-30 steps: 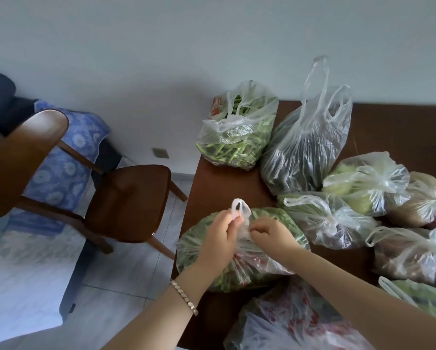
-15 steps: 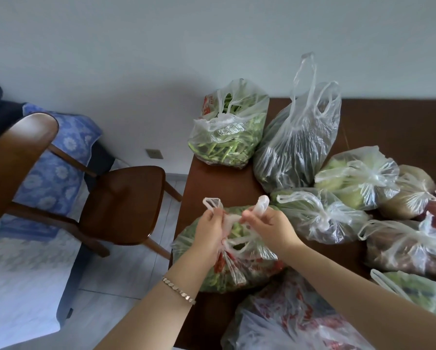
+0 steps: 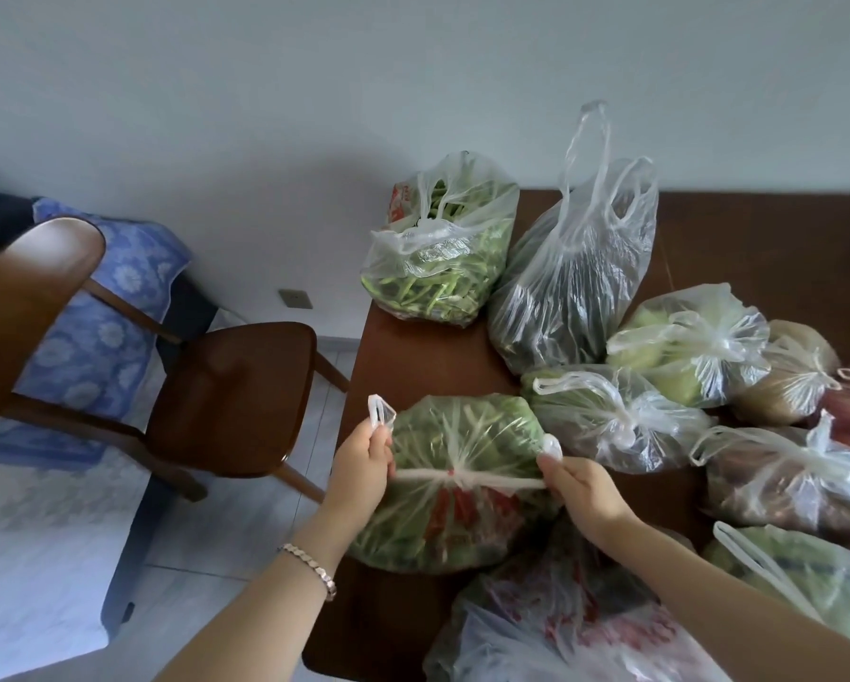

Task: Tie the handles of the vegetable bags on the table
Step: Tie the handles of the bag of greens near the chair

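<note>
A clear plastic bag of green vegetables with red print [image 3: 455,435] lies at the near left corner of the brown table [image 3: 413,351]. My left hand [image 3: 364,460] grips its left handle, whose loop sticks up above my fingers. My right hand [image 3: 578,487] grips the right handle. The two handles are stretched taut in a straight line between my hands, with a knot in the middle [image 3: 455,474]. Farther back stand a green-bean bag [image 3: 437,248] and a tall bag [image 3: 575,268], both with loose handles.
Several knotted bags [image 3: 693,347] crowd the right half of the table. Another bag with red print [image 3: 560,627] lies just below my hands, and one with a loose handle [image 3: 796,583] at the lower right. A wooden chair [image 3: 231,391] stands left of the table.
My hands have pulled apart sideways, drawing the two handles from loose loops above the bag into a tight line with a knot over it.
</note>
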A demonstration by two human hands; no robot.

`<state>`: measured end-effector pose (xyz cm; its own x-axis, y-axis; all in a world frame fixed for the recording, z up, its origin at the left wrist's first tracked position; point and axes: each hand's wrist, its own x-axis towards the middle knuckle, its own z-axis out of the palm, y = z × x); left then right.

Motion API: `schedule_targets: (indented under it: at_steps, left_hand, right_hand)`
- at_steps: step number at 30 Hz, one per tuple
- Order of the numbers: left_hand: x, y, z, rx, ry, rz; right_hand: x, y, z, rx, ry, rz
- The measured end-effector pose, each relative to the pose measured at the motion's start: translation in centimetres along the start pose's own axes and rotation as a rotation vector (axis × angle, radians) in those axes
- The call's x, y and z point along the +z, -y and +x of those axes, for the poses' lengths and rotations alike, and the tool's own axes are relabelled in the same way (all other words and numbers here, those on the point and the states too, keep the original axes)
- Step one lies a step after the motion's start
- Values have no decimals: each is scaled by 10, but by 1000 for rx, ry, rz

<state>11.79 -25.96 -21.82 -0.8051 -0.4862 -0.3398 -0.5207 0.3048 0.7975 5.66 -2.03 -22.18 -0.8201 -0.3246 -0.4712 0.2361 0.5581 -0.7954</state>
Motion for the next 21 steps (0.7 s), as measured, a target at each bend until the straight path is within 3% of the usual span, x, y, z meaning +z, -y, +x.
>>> schedule_targets:
  at_steps: [2,6,8,11,16,21]
  left_hand:
    - [-3,-14,-5,27,14,-72]
    - [1,-38,-21,103,342,-68]
    - [8,-40,-24,165,415,17]
    - [15,-41,-21,175,390,30]
    - [17,-39,-14,-35,233,-287]
    - [22,-32,-13,-100,179,-301]
  right_hand:
    - [0,16,1,-17,0,90]
    - [-7,66,-1,-161,82,85]
    - [-2,88,-1,-251,151,95]
    - [15,99,5,-287,189,172]
    - [25,65,17,-136,97,377]
    - [39,40,5,-125,6,151]
